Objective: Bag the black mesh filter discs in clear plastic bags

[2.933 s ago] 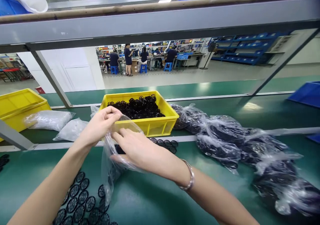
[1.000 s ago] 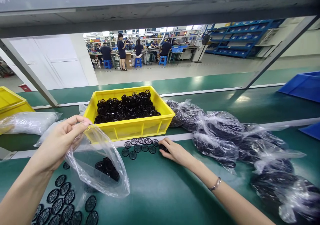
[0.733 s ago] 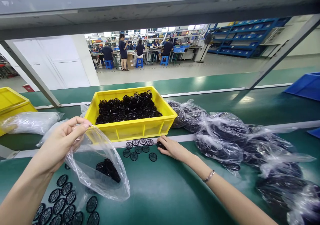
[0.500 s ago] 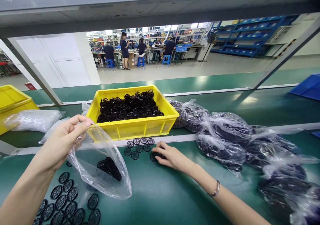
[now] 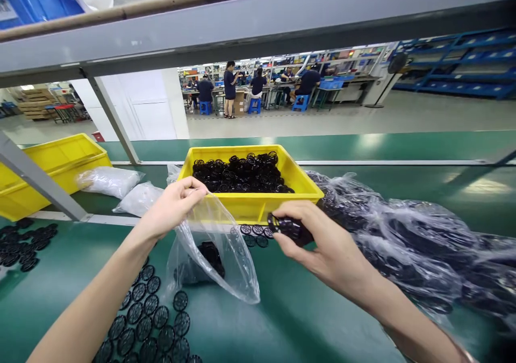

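Observation:
My left hand (image 5: pixel 177 204) pinches the rim of a clear plastic bag (image 5: pixel 237 269), whose mouth gapes toward the right. Some black round parts (image 5: pixel 212 258) lie inside the bag. My right hand (image 5: pixel 318 239) is closed around a small stack of black round openwork parts (image 5: pixel 288 226), raised above the table to the right of the bag. Behind both hands stands a yellow bin (image 5: pixel 237 207) heaped with the same black parts (image 5: pixel 237 173). A few loose discs (image 5: pixel 250 240) lie in front of the bin, partly hidden by the bag.
Many black discs (image 5: pixel 144 328) are spread at the lower left of the green table (image 5: pixel 290 331). Filled clear bags (image 5: pixel 403 244) are piled on the right. White plastic packets (image 5: pixel 110 181) and yellow bins (image 5: pixel 52 169) stand at left. A shelf beam (image 5: pixel 258 21) crosses above.
My right hand has lifted off the table with a stack of black parts and come nearer the bag. The left hand still holds the bag. The whole view has shifted.

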Tool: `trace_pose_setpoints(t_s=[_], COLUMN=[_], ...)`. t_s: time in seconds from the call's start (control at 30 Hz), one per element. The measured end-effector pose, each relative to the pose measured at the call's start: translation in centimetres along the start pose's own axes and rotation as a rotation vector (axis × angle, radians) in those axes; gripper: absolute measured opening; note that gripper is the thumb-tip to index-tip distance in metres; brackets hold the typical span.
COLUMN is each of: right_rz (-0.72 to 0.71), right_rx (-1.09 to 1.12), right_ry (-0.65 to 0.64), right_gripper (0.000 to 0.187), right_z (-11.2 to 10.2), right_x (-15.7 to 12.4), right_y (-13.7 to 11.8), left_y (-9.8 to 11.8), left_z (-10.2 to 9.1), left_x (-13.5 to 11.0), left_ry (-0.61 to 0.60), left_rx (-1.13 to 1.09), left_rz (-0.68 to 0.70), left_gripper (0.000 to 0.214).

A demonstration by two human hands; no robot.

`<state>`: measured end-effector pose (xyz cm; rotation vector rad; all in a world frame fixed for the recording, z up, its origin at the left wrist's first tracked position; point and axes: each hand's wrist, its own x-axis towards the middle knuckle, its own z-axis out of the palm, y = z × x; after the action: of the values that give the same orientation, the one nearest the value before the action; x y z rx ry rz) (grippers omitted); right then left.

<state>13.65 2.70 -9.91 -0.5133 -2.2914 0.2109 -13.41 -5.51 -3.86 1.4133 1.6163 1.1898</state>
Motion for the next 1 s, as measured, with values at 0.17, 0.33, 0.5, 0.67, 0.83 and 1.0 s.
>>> trace_pose_setpoints(t_s=[0.17, 0.33, 0.5, 0.67, 0.83, 1.0], right_rz=[-0.169, -0.247, 0.046, 0.078, 0.107, 0.115], right_rx=[0.004, 0.08, -0.071, -0.227, -0.223, -0.202], right_ry=[-0.264, -0.175, -0.132, -0.404, -0.419, -0.406], right_gripper=[0.024, 0.027, 0.023, 0.027, 0.01, 0.025], right_z=[1.7, 2.6, 2.4, 7.3, 8.7, 9.5], right_x=[6.9, 7.2, 1.4, -5.5, -7.9, -7.2], right_y=[-8.8, -6.4, 4.1, 12.6, 14.1, 12.8], left_y=[0.2, -0.4, -1.3, -1.3, -1.4, -1.8], left_z=[0.4, -0.9, -2.1, -1.8, -1.9, -2.0], left_x=[0.6, 0.6, 0.8, 0.7, 0.6, 0.8], left_ry=[-0.039, 0.047, 0.088, 0.088, 0.096, 0.104], left_rx=[-0.052, -0.05, -0.05, -0.034, -0.047, -0.091], left_rz=[0.072, 0.03, 0.005, 0.008, -0.053, -0.076], left_gripper=[0.024, 0.029, 0.029, 0.03, 0.034, 0.037])
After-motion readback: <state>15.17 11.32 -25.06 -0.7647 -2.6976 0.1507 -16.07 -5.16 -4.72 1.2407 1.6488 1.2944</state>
